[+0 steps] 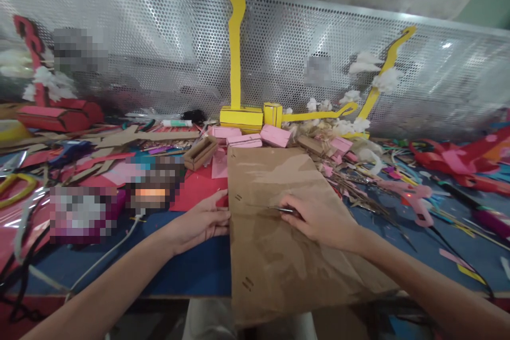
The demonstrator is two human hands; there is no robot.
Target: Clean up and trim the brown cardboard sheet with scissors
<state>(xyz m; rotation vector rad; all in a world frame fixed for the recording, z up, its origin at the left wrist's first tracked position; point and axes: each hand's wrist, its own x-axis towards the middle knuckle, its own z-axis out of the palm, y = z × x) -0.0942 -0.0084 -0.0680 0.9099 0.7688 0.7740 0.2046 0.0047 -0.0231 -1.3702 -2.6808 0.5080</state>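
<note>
A brown cardboard sheet (274, 265) with a taped, shiny surface lies in front of me, its near end jutting past the table edge. My left hand (205, 220) is at the sheet's left edge, thumb and fingers closed against that edge. Over the middle of the sheet, my right hand (314, 220) is closed round the dark handle of a thin-bladed knife (265, 207). The blade points left, low over the cardboard; I cannot tell whether it touches. Small pink boxes (244, 141) sit just beyond the sheet's far edge.
Yellow hook-shaped cutouts on boxes (241, 117) stand at the back, before a perforated metal panel (171, 48). A pink glue gun (416, 202) with a lit spot lies right. Yellow-handled scissors (18, 186), a white cable (107, 255) and cardboard scraps are left.
</note>
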